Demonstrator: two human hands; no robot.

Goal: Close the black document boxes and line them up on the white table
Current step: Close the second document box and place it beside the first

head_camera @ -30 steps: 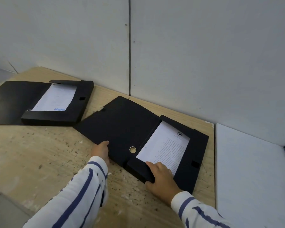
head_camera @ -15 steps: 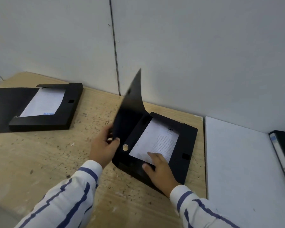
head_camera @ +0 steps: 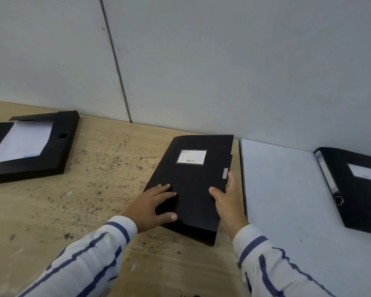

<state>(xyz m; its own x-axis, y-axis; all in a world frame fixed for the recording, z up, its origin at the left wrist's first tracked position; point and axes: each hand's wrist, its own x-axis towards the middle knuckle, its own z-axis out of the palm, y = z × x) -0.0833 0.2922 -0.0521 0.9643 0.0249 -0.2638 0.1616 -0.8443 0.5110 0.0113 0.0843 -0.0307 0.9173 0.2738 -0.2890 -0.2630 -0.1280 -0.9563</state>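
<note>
Document box (head_camera: 193, 185) lies shut on the wooden surface (head_camera: 90, 200), left hand (head_camera: 152, 207) flat on its lid, right hand (head_camera: 230, 202) gripping its edge. Nearby: open box (head_camera: 58, 151) cut off left; binder (head_camera: 356, 189) on white surface (head_camera: 287, 200).

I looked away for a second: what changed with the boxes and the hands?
The middle box had its lid swung over and shut by the left hand, which now rests on the cover. The right hand left the papers and grips the box's right edge. The open box and the box on the white table stayed put.
</note>
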